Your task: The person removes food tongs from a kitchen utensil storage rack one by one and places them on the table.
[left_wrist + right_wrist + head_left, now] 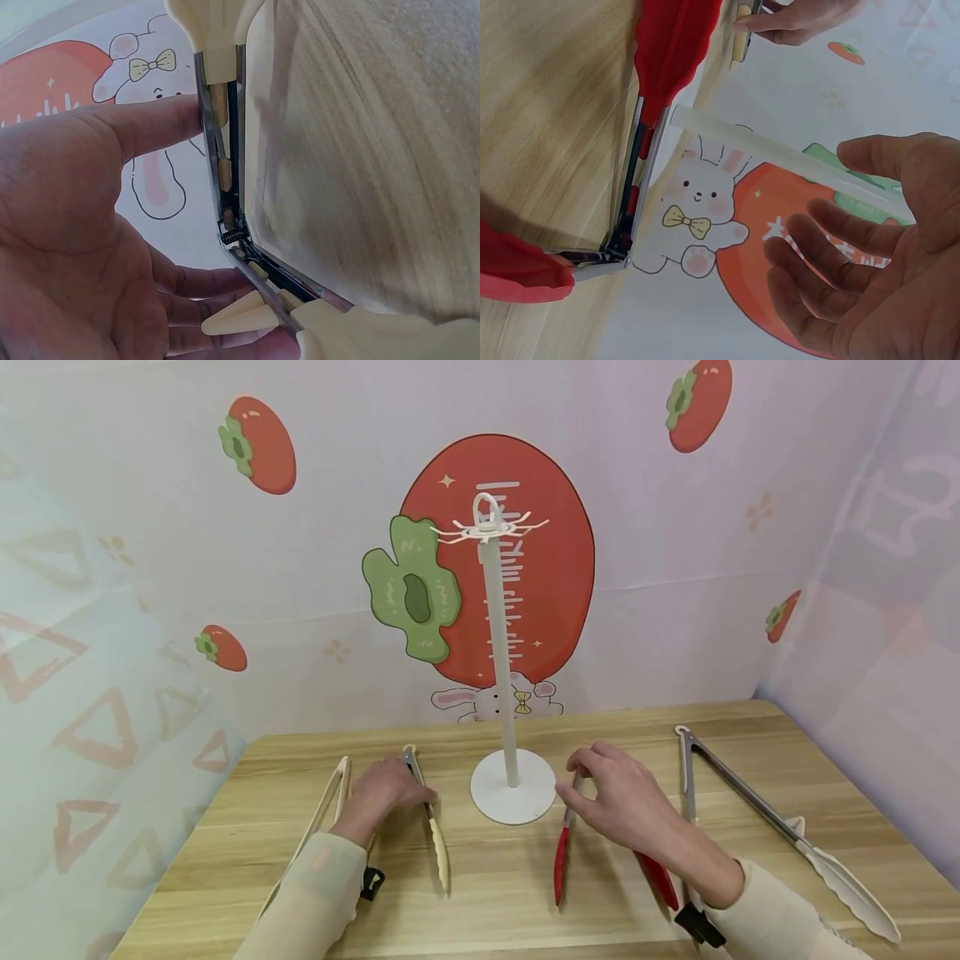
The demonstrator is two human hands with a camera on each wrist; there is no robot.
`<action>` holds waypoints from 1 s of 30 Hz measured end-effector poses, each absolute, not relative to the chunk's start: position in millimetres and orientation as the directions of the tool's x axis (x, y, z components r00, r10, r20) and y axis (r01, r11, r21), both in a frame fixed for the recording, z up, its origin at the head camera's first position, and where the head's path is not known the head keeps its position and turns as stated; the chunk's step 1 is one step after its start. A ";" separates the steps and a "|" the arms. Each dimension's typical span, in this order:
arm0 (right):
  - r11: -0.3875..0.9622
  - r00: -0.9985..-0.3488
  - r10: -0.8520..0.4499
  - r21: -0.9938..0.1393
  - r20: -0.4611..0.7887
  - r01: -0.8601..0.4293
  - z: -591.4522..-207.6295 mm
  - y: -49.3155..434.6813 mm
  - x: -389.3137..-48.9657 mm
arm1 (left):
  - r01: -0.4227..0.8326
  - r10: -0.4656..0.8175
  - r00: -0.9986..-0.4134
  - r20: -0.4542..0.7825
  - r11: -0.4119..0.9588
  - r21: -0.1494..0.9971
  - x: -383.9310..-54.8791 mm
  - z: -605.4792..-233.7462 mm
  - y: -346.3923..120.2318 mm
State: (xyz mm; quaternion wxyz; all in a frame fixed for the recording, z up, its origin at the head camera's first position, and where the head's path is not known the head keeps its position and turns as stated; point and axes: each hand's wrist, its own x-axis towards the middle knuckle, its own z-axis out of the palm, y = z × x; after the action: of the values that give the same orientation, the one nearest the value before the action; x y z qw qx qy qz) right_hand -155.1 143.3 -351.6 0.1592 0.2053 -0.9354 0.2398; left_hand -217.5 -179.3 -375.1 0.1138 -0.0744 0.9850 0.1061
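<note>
My left hand [386,789] is over a pair of tongs with cream tips [438,852], which lies spread in a V on the table. In the left wrist view, the thumb presses one metal arm [206,127], and the fingers [202,281] reach behind the other. My right hand [626,797] is held over a spread pair of tongs with red tips [561,868]. Seen from the right wrist, its fingers are loosely bent, with a gap between them and the red tongs [671,52]. Between both hands stands a white rack [498,652] with hooks around its top.
Large silver tongs with pale tips [855,885] lie spread at the right. Another pale pair of tongs [311,827] lies at the left, partly hidden by the left sleeve. The rack's round base [487,793] stands near the table's back edge, before a printed cloth [337,568].
</note>
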 end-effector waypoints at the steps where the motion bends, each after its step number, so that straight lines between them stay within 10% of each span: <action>1: 0.801 -0.866 -0.307 -0.385 0.394 -0.459 -351.6 143.2 -155.1 | -0.173 -0.124 -0.962 -0.243 0.966 0.193 -217.5 -375.3 -179.4; 30: 0.802 -0.850 -0.306 -0.365 0.429 -0.473 -351.2 152.5 -156.8 | -0.125 -0.088 -0.977 -0.193 0.974 0.190 -211.7 -370.3 -181.7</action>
State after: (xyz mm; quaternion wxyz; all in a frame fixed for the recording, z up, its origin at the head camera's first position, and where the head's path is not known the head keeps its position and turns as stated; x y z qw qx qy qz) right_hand -156.8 152.5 -351.2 0.1773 0.2091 -0.9324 0.2354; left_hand -211.7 -181.7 -370.3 0.0919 -0.0538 0.9892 0.1012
